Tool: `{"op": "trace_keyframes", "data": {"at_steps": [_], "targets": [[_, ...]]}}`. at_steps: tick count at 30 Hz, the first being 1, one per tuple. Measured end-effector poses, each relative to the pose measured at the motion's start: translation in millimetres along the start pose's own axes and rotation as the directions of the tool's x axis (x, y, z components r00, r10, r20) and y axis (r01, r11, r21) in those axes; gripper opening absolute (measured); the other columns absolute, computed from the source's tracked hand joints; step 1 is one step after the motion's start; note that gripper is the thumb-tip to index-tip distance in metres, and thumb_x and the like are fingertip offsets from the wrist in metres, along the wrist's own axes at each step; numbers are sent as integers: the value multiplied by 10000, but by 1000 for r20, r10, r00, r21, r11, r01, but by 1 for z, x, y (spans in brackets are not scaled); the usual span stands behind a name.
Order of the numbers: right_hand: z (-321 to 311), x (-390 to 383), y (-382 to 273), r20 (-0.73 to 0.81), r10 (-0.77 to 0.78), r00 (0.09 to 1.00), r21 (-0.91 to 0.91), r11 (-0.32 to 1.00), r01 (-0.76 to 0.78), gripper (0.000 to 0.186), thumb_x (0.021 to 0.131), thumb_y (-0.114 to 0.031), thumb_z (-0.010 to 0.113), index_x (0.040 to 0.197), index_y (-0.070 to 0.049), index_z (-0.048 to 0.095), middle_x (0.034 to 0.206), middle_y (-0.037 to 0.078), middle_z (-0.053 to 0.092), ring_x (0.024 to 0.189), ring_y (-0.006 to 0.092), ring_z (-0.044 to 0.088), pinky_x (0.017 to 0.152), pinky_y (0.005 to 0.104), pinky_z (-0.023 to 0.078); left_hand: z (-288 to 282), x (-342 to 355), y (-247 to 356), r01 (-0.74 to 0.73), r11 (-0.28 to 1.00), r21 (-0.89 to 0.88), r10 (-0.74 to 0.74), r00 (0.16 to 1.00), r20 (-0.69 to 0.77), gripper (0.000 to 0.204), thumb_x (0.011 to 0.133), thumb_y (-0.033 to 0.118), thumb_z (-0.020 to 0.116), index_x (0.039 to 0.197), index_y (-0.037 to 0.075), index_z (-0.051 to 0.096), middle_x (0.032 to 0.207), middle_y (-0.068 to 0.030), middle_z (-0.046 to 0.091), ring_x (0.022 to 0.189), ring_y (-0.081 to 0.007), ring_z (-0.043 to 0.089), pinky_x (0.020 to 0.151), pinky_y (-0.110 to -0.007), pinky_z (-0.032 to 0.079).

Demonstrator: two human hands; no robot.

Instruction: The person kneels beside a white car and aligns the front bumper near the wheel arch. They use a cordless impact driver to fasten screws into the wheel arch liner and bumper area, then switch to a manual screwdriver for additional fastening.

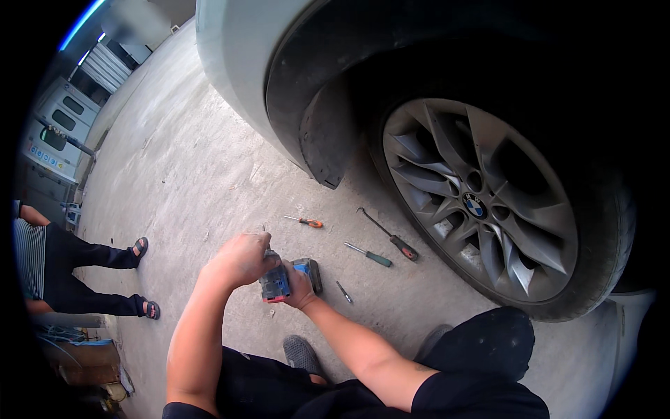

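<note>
My left hand (pixel 241 260) is closed on the upper front of a blue-and-black cordless drill (pixel 276 283), with a thin metal tip poking up above it. My right hand (pixel 299 288) grips the drill from the right, beside its battery (pixel 308 272). On the concrete around them lie an orange-handled screwdriver (pixel 310 223), a long hooked tool (pixel 403 248) with a black-and-red handle, a green-handled screwdriver (pixel 377 259) and a small metal piece (pixel 344 292).
A pale car's alloy wheel (pixel 520 230) and bumper (pixel 234 63) fill the right and top. At left stands another person in dark trousers (pixel 98 258) and sandals. A white machine cabinet (pixel 63 126) and a cluttered bench (pixel 77 356) line the left side.
</note>
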State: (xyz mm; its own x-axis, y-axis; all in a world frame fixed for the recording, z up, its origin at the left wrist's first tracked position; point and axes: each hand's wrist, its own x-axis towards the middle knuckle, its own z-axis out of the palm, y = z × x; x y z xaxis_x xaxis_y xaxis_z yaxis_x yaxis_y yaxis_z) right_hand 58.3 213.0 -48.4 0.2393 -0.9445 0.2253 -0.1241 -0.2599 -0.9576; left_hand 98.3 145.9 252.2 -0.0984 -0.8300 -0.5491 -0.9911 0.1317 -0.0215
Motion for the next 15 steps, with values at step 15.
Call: {"op": "trace_keyframes", "data": {"at_steps": [15], "targets": [[-3, -1, -4, 20, 36, 999, -5, 999, -36, 828, 738, -393, 804, 1413, -110, 417, 1047, 201, 704, 933, 418, 689, 771, 501, 553, 3, 2, 3, -1, 1000, -8, 1, 1000, 9, 496, 873, 336, 738, 1224, 2, 630, 1140, -223, 688, 1110, -386, 643, 930, -461, 515]]}}
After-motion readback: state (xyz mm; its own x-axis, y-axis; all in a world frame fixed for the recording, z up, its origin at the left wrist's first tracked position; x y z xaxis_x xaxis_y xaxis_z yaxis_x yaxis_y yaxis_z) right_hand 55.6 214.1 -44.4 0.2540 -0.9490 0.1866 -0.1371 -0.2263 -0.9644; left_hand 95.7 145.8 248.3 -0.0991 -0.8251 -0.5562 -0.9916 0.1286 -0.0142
